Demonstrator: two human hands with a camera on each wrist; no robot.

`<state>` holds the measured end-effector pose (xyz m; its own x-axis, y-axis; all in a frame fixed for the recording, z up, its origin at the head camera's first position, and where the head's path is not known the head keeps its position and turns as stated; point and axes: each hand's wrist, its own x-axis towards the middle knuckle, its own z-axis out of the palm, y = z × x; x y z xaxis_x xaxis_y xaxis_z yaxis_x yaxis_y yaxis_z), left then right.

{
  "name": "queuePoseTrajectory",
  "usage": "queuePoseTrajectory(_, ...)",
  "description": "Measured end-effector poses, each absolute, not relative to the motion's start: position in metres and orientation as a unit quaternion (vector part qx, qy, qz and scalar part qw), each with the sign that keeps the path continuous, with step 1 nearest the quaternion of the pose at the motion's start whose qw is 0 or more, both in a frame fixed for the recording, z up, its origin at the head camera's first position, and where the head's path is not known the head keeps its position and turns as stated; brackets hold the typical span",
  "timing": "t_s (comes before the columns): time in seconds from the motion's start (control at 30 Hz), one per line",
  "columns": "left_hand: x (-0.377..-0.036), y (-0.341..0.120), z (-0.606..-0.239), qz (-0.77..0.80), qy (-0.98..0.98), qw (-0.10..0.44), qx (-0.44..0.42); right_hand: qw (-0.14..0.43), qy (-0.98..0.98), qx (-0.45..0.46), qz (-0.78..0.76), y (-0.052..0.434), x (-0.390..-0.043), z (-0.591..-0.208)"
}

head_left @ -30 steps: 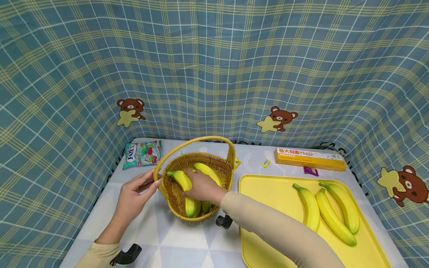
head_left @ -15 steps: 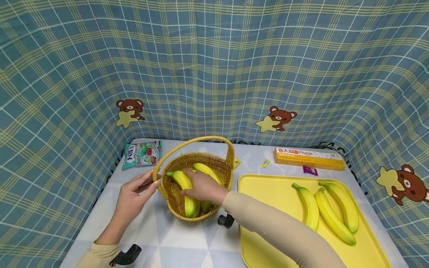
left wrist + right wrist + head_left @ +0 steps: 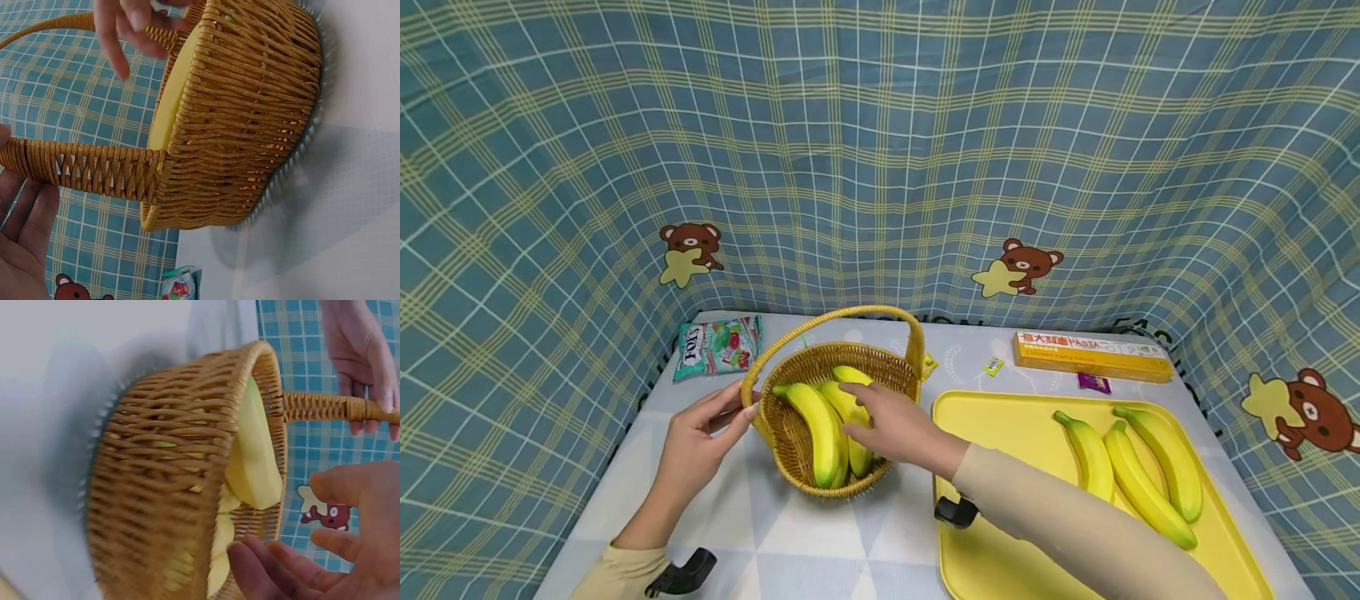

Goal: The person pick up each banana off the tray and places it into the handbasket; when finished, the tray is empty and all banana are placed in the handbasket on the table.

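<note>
A brown wicker basket (image 3: 790,446) with a tall arched handle (image 3: 850,311) stands on the table, several bananas (image 3: 820,433) lying inside it. My left hand (image 3: 703,437) pinches the left side of the handle between thumb and fingers, as the left wrist view also shows. Over the basket's right rim is my right hand (image 3: 902,425), its fingers spread and relaxed above the bananas. In the right wrist view a gap shows between thumb and fingers of the right hand (image 3: 350,544), with nothing held there.
On the right, a yellow tray (image 3: 992,425) bears three bananas (image 3: 1142,479). Behind it lie a pasta box (image 3: 1090,357) and a purple candy (image 3: 1093,382). Small yellow candies (image 3: 994,366) lie nearby. A green candy bag (image 3: 718,346) sits at back left, before a plaid curtain (image 3: 880,167).
My right hand has let go of a banana in the basket and drawn back up and to the right, uncovering more of the bananas. My left hand stays on the handle.
</note>
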<state>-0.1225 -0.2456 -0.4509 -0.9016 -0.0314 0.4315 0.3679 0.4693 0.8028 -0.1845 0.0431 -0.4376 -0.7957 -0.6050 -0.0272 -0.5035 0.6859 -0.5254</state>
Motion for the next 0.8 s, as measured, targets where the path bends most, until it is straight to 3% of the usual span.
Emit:
queuePoseTrajectory(0.33, -0.122, -0.246, -0.450, -0.502, -0.835, 0.199, -0.101, 0.008, 0.927, -0.266, -0.265, 0.125, -0.159, -0.444)
queuePoseTrajectory(0.8, -0.122, -0.244, -0.451, -0.512, -0.829, 0.202, -0.099, 0.024, 0.969, -0.118, -0.215, 0.268, -0.151, -0.467)
